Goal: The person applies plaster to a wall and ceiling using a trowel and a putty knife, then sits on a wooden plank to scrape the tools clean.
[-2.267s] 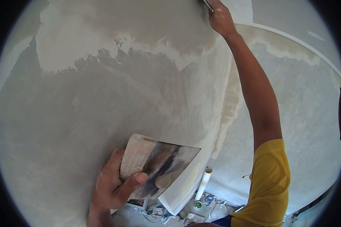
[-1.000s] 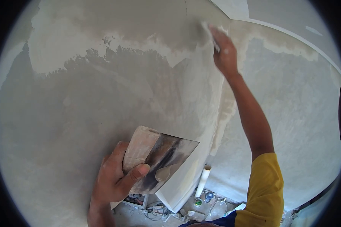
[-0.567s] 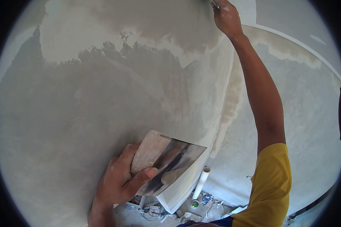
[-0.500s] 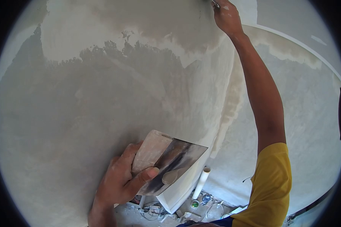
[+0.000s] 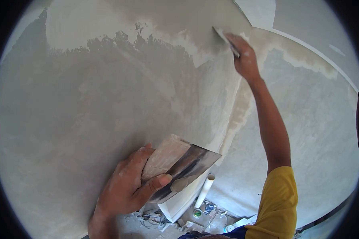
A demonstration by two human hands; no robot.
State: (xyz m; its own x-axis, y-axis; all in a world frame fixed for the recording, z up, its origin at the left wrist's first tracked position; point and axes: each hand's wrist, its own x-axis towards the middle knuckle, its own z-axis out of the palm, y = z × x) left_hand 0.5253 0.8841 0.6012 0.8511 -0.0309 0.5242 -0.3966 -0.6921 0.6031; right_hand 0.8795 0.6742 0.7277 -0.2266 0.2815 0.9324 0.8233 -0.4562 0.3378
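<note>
My left hand (image 5: 125, 185) grips a wide putty knife (image 5: 195, 161) by its pale, plaster-crusted handle, thumb on top. The broad metal blade points right and carries a small dab of putty near its lower edge. Up by the wall corner, my right hand (image 5: 246, 55) is closed around a plastering trowel (image 5: 226, 41) whose thin blade is seen nearly edge-on against the wall. Pale fresh plaster (image 5: 79, 28) covers the upper part of the grey wall (image 5: 107, 99), ending in a ragged lower border.
An inside corner separates the wall from another grey wall (image 5: 307, 115) on the right. White trim (image 5: 307, 44) runs along the ceiling. Below stand a white pipe (image 5: 205, 190) and a long white board (image 5: 179, 203), among cables, a green-topped can (image 5: 197, 213) and debris.
My right hand and trowel have come down along the wall near the corner, bringing the blade into sight. My left hand and putty knife have shifted only slightly.
</note>
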